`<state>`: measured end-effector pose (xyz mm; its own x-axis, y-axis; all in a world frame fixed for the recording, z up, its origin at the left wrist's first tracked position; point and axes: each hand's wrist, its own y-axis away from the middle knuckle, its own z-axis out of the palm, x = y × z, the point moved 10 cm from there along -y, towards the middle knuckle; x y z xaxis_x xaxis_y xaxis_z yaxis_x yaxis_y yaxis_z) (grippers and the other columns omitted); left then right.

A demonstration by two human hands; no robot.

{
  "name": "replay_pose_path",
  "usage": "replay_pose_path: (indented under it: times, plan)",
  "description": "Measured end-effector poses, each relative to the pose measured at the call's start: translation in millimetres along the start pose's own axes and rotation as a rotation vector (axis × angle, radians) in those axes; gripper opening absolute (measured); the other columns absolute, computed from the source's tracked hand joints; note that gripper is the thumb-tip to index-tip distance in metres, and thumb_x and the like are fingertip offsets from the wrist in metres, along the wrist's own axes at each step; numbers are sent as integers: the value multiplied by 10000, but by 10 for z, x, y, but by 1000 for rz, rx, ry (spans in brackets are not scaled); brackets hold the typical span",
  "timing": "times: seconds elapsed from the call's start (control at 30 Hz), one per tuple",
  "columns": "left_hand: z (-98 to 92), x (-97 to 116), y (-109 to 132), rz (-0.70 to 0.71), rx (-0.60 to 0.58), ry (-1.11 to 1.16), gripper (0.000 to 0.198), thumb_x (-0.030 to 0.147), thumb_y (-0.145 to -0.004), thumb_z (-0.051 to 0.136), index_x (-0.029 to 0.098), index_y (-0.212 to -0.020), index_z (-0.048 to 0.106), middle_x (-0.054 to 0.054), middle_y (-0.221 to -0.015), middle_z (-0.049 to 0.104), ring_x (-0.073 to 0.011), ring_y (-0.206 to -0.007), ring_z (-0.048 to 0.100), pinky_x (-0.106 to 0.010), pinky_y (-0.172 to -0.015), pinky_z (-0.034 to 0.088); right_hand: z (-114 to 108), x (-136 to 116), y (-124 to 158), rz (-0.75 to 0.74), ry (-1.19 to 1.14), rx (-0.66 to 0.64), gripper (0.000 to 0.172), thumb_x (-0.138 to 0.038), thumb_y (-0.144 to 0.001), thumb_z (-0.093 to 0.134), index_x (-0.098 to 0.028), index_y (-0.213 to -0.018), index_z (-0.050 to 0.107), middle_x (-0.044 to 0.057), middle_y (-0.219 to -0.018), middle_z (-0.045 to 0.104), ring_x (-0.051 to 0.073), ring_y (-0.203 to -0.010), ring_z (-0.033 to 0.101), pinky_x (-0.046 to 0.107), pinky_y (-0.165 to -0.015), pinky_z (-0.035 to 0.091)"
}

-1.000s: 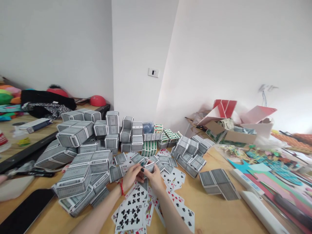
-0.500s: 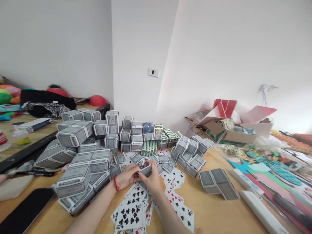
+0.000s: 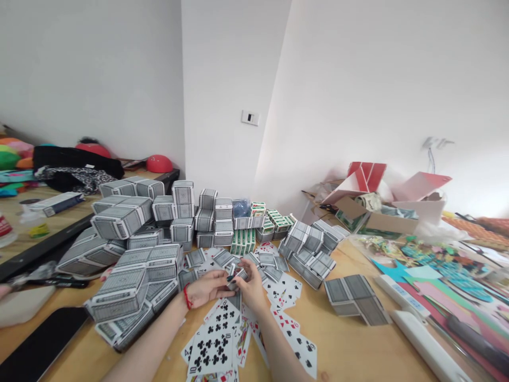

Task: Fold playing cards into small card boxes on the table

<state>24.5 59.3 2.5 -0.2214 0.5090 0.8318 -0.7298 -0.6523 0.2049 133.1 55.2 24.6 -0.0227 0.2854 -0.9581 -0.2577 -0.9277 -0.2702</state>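
My left hand (image 3: 210, 287) and my right hand (image 3: 249, 286) meet over the wooden table (image 3: 350, 345), their fingers pinched together on a small folded playing card piece (image 3: 235, 274). A red string circles my left wrist. Under my forearms lie loose face-up playing cards (image 3: 217, 339), clubs, spades and diamonds. More loose cards (image 3: 278, 289) are spread just beyond my hands. Grey-backed card cubes (image 3: 135, 265) are piled to the left.
Card cubes and green card boxes (image 3: 244, 239) stack along the back by the wall. A flat folded card assembly (image 3: 356, 297) lies right. Coloured paper scraps (image 3: 437, 276), a cardboard box (image 3: 377, 217) and white strips fill the right side. A black phone (image 3: 40, 345) lies near left.
My hands have turned the small card piece between the fingers and shifted slightly; my left hand moved a little left and lower. Nothing else moved.
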Motion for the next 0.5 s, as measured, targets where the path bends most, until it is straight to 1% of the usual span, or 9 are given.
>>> replay_pose_path:
  times: [0.1, 0.17, 0.2, 0.27, 0.33, 0.43, 0.5]
  plan:
    - [19, 32, -10, 49, 0, -25, 211, 244, -618, 730, 135, -701, 571, -31, -795, 614, -186, -856, 612, -375, -906, 413, -32, 69, -37, 30, 8, 5, 398, -275, -597, 694, -224, -979, 596, 37, -904, 600, 173, -712, 547, 288, -621, 467]
    - [27, 70, -25, 109, 20, -52, 236, 234, -582, 754, 137, -659, 553, -10, -730, 598, -167, -798, 611, -348, -861, 436, -54, 83, -51, 44, 9, 11, 368, -281, -611, 680, -205, -962, 600, 33, -872, 603, 153, -662, 537, 272, -584, 463]
    - [23, 90, -33, 140, 44, -85, 247, 239, -572, 759, 137, -640, 544, 4, -678, 581, -152, -743, 605, -331, -817, 453, -61, 83, -55, 51, -1, 11, 379, -283, -611, 683, -197, -970, 595, 31, -858, 605, 152, -662, 540, 271, -587, 464]
    - [2, 141, -44, 208, 112, -187, 265, 262, -567, 758, 139, -613, 528, 31, -590, 537, -124, -635, 569, -295, -718, 469, -61, 70, -59, 65, -42, 0, 431, -290, -607, 696, -190, -1008, 576, 29, -846, 611, 163, -704, 560, 282, -633, 472]
    - [-5, 207, -45, 287, 168, -298, 277, 282, -566, 753, 143, -592, 514, 35, -581, 528, -115, -608, 541, -273, -669, 460, -40, 49, -55, 81, -95, -28, 462, -307, -615, 699, -191, -1040, 558, 36, -861, 621, 181, -771, 582, 304, -707, 473]
    - [11, 279, -44, 396, 200, -406, 284, 294, -565, 744, 149, -587, 500, 1, -713, 580, -142, -720, 556, -278, -717, 450, -12, 5, -40, 97, -165, -61, 459, -338, -646, 681, -195, -1060, 545, 57, -925, 630, 203, -850, 594, 339, -784, 461]
    - [4, 289, -47, 435, 216, -466, 279, 303, -576, 731, 158, -606, 495, -17, -775, 591, -166, -792, 560, -294, -760, 446, -4, -39, -29, 86, -192, -73, 462, -342, -658, 675, -199, -1075, 539, 69, -970, 630, 216, -896, 590, 360, -820, 449]
